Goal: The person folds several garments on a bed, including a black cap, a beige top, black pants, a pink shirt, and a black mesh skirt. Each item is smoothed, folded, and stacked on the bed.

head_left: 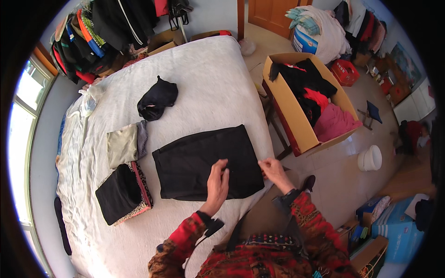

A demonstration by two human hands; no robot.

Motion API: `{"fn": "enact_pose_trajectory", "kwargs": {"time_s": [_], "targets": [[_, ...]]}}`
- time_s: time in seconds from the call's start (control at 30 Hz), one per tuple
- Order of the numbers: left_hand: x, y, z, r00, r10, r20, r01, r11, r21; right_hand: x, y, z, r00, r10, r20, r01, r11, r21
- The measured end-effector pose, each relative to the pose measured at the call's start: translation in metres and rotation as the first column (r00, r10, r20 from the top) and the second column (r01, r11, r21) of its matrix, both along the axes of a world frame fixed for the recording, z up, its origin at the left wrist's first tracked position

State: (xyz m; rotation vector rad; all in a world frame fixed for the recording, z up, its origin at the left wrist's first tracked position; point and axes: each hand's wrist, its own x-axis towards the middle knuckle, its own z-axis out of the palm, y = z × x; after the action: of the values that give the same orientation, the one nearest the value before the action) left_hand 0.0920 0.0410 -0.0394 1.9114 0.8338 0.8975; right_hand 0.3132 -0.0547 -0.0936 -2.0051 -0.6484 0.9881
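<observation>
A black skirt (204, 160) lies spread flat on the bed, its narrower end to the left. My left hand (217, 186) is over the skirt's near edge, fingers extended and thumb apart, holding nothing. At the skirt's right edge, my right hand (274, 172) has its fingers curled in, pinching the cloth there. Left of the skirt sit a folded pale-green garment (122, 144) with a striped one (142, 139) beside it, and a folded black garment (118, 193) on top of a leopard-print one with pink trim (144, 187). Farther back is a crumpled black garment (158, 98).
A large cardboard box (282, 111) of loose black, red and pink clothes stands right of the bed (208, 69). Beyond it are a white bucket (370, 158), a small stool (372, 112) and a red box (345, 72). Hanging clothes (120, 25) line the back wall.
</observation>
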Motion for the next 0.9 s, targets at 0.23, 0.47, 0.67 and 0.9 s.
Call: {"fn": "enact_pose_trajectory", "kwargs": {"time_s": [0.23, 0.47, 0.67, 0.9], "targets": [[0.068, 0.096, -0.045, 0.936, 0.333, 0.114, -0.322, 0.941, -0.103, -0.019, 0.009, 0.007, 0.992, 0.005, 0.122, -0.017, 0.996, 0.092], [0.054, 0.095, -0.050, 0.913, 0.340, 0.225, -0.307, 0.936, -0.171, -0.018, 0.012, 0.017, 0.995, 0.094, -0.042, -0.092, 0.994, 0.055], [0.013, 0.021, -0.043, 0.882, 0.328, 0.339, -0.172, 0.893, -0.416, -0.029, 0.013, 0.044, 0.953, 0.077, -0.292, 0.004, 0.964, 0.267], [-0.055, -0.043, -0.012, 0.888, 0.353, 0.297, -0.070, 0.739, -0.670, -0.083, 0.047, 0.121, 0.959, 0.282, 0.007, -0.256, 0.862, 0.438]]}}
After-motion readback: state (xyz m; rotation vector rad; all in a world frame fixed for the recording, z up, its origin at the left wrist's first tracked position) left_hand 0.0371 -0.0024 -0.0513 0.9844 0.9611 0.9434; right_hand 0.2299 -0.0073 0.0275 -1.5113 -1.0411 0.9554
